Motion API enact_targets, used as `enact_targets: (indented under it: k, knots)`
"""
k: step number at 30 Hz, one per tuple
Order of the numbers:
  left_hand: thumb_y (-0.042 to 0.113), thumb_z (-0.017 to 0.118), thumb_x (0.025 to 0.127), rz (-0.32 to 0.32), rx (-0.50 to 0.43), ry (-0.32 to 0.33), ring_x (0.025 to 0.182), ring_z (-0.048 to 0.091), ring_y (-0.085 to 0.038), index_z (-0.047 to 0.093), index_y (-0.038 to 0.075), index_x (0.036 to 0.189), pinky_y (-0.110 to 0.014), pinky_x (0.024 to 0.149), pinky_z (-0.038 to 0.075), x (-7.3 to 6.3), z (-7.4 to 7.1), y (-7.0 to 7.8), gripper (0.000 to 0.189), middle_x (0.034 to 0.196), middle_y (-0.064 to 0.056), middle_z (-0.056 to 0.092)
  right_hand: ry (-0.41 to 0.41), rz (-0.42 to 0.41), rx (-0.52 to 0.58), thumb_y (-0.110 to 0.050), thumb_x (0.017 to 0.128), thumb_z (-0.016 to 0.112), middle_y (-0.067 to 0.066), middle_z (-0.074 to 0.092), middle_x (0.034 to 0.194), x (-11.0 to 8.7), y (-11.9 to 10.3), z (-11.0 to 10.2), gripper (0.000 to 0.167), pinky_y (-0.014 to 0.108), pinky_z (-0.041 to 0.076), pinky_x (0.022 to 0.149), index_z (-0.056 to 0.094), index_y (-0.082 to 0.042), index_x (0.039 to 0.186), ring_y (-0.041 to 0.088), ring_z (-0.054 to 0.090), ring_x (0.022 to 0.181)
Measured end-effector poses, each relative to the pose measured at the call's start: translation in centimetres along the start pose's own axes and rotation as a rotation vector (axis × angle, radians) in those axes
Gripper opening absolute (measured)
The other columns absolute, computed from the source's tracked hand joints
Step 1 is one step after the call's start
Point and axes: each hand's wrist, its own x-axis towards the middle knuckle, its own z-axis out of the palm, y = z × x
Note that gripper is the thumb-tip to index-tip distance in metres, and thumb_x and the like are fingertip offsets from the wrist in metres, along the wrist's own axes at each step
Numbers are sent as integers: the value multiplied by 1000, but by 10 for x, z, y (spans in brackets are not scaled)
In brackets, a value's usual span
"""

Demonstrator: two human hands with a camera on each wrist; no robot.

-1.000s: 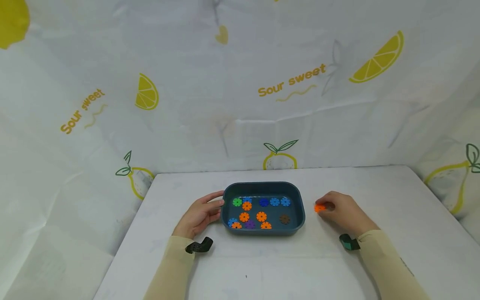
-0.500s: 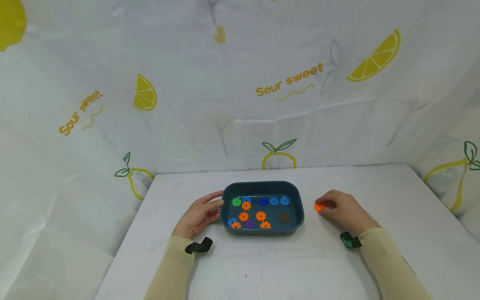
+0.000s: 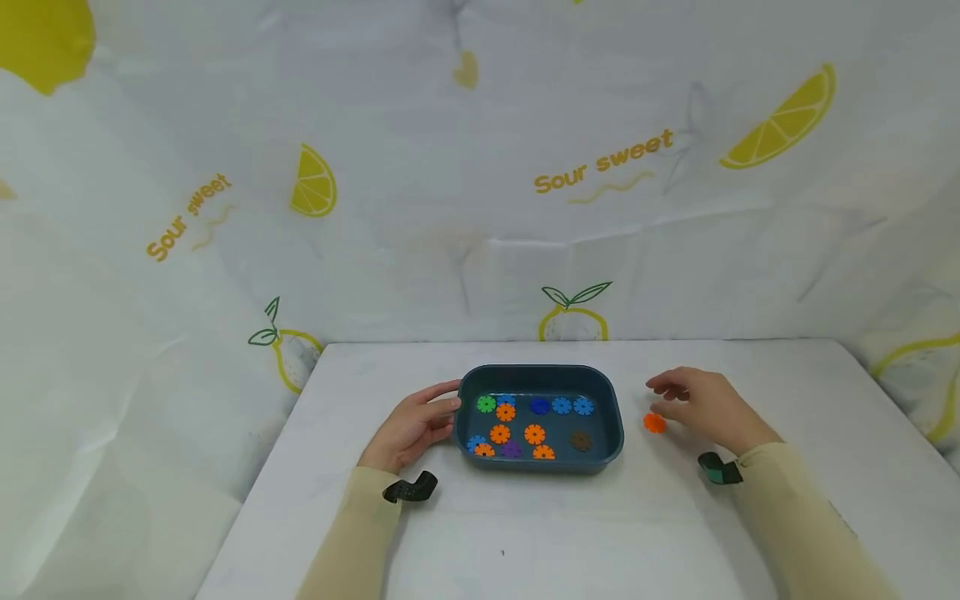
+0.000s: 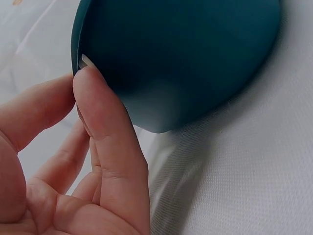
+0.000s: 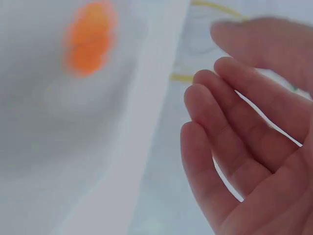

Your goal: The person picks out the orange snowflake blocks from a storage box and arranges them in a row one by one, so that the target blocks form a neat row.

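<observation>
My left hand [image 3: 408, 429] pinches the left rim of a dark teal tray [image 3: 540, 467]. In the left wrist view the thumb [image 4: 110, 127] lies on the inner side of the wall, with a finger behind it. Several notched plastic discs lie in the tray, among them a green disc [image 3: 486, 404], a purple disc [image 3: 512, 449] and a brown disc [image 3: 581, 440]. Right of the tray, an orange notched disc [image 3: 655, 423] is on the table. My right hand [image 3: 708, 404] hovers just above and beyond it, fingers loosely bent around nothing; the right wrist view shows the disc blurred and apart from the fingertips.
The white table [image 3: 570, 533] ends at a back edge against a pale cloth [image 3: 420, 275] printed with lemons and lettering. Dark bands sit at both wrists, over beige sleeves [image 3: 806, 517].
The right hand has let go of the orange disc and lifted slightly away from it, leaving it on the table. The left hand keeps its grip on the tray; the head view has shifted a little.
</observation>
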Motion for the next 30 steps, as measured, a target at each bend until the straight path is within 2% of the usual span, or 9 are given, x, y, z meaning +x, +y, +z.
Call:
enact_targets:
  k: [2, 6, 14, 22, 27, 30]
  knots:
    - [24, 83, 98, -1, -10, 2, 80, 68, -13, 66, 20, 148, -24, 79, 61, 0, -1, 1, 54, 110, -2, 76, 1, -34, -16, -23, 99, 79, 12, 77, 120, 9, -13, -7, 35, 60, 59, 98, 76, -6, 129, 34, 70, 110]
    - [24, 83, 98, 4, -17, -12, 82, 68, -13, 64, 19, 150, -24, 80, 61, 1, -1, 1, 56, 113, -2, 76, -25, -132, -48, -20, 101, 77, 9, 78, 117, 32, -46, -13, 30, 59, 59, 100, 77, -6, 127, 31, 72, 110]
    - [25, 82, 99, -3, -21, -18, 84, 70, -13, 64, 20, 151, -24, 82, 61, 1, -4, 1, 56, 116, -3, 77, -140, -302, -106, -15, 102, 76, 5, 79, 116, 71, -109, -1, 26, 50, 61, 99, 77, -8, 126, 25, 73, 108]
    - [23, 81, 100, -5, -42, -27, 84, 70, -13, 64, 21, 151, -24, 82, 60, 2, -4, 2, 54, 115, -2, 76, -301, -365, -171, -15, 102, 76, 5, 78, 119, 97, -158, 30, 25, 45, 61, 100, 78, -10, 126, 19, 71, 106]
    - [22, 79, 101, 3, -57, -54, 84, 70, -13, 63, 19, 152, -24, 81, 60, 2, -4, 2, 54, 117, -3, 76, -410, -425, -269, -15, 100, 79, 5, 78, 118, 109, -172, 62, 26, 43, 60, 101, 78, -9, 125, 17, 69, 104]
    - [23, 79, 101, 10, -58, -67, 84, 69, -12, 62, 19, 153, -24, 81, 60, 1, -5, 1, 54, 115, -3, 76, -448, -429, -321, -16, 99, 81, 5, 78, 118, 113, -175, 80, 26, 43, 59, 103, 79, -9, 123, 18, 69, 106]
